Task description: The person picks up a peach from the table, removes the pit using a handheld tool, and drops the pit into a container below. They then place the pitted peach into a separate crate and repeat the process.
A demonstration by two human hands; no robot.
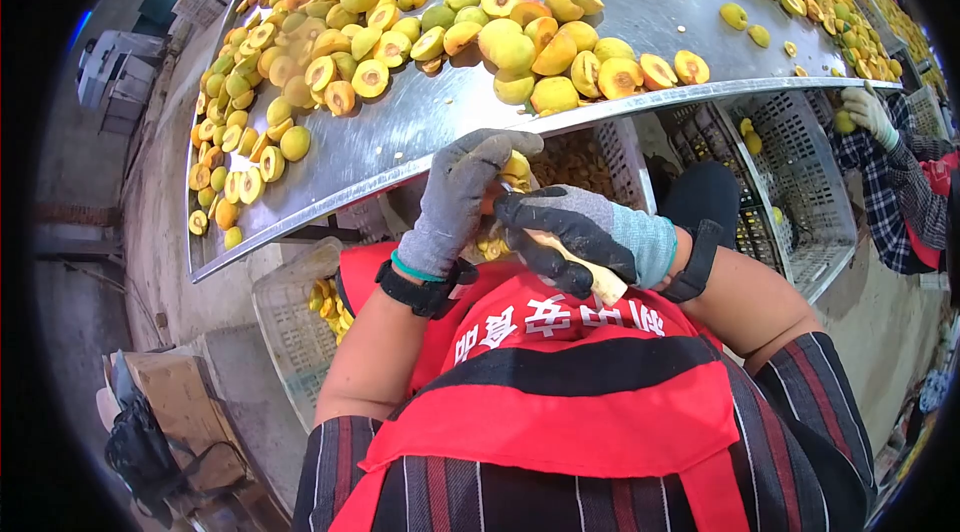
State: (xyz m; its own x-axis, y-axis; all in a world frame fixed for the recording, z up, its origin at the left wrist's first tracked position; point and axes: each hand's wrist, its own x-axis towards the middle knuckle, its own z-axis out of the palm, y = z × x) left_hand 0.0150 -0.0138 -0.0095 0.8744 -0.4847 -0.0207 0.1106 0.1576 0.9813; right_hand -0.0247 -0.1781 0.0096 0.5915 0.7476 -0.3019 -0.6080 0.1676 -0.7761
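Observation:
My left hand [462, 194], in a grey glove with dark palm coating, is closed around a yellow fruit piece [516, 172], held just below the table edge. My right hand [575, 232], in a grey and black glove, grips a pale handle [607, 284] whose end sticks out below the fingers. Whatever is at the handle's other end is hidden by the glove. Both hands are close together above the red apron [590, 422]. Halved and whole yellow-green fruits [555, 47] lie on the metal table [430, 117] in front of me.
Plastic crates [800, 157] stand under the table at right, and another crate [290, 332] with yellow pieces is at lower left. A co-worker's gloved hand [868, 115] is at the far right. Cardboard [185, 412] lies at lower left.

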